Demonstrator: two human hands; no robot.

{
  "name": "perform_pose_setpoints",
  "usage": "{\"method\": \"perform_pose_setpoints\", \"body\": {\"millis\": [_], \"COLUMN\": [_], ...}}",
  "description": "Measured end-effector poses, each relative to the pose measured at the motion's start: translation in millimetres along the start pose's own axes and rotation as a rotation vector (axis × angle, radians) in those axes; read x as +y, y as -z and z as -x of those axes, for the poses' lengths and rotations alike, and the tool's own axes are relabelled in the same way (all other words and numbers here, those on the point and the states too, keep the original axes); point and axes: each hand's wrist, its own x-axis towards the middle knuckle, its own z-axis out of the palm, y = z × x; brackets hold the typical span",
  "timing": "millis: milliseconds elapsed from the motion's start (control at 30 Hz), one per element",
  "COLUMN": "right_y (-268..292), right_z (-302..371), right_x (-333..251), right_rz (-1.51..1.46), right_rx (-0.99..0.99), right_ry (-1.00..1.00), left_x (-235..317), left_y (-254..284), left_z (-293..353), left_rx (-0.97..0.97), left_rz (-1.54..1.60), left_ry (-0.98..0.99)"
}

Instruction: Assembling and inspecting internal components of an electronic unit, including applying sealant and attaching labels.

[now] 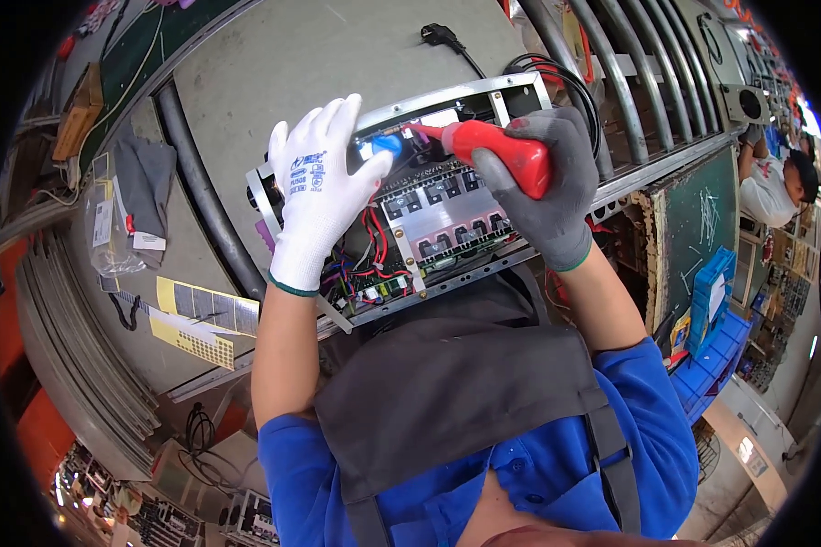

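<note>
In the head view, a red bottle-shaped tool (pixel 494 149) is at the upper middle, over the far side of an open metal chassis (pixel 447 98); its narrow tip points to the left and slightly away from the wearer, and its long axis slants from there down to the thick rounded end at the right. The right hand (pixel 564 173), in a grey glove, has its fingers clamped around the thick part. The left hand (pixel 317 178), in a white glove, lies over the chassis's left part with thumb and fingers apart, the thumb near a blue round part (pixel 388 146); whether it touches that part, I cannot tell. The chassis slopes from lower left to upper right and contains circuit boards, a silvery plate (pixel 438 214) and red wires (pixel 377 239). At the right, a blue bin (pixel 723 266) holds a white sheet (pixel 717 296).
</note>
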Motion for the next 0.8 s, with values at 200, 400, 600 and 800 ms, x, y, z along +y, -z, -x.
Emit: {"method": "perform_pose_setpoints", "body": {"millis": [200, 400, 600, 800], "right_y": [-7, -24, -45, -63], "right_z": [-6, -16, -21, -29], "right_x": [-15, -45, -73, -90], "right_rz": [0.096, 0.238, 0.421, 0.515], "right_rx": [-0.070, -0.192, -0.328, -0.455], "right_ry": [0.009, 0.140, 0.326, 0.446], "left_x": [-13, -51, -56, -58], "left_y": [20, 13, 9, 3], "left_z": [22, 51, 56, 61], "left_rx": [0.249, 0.436, 0.502, 0.511], "left_rz": [-0.123, 0.036, 0.075, 0.138], "left_ry": [-0.086, -0.003, -0.019, 0.001]}}
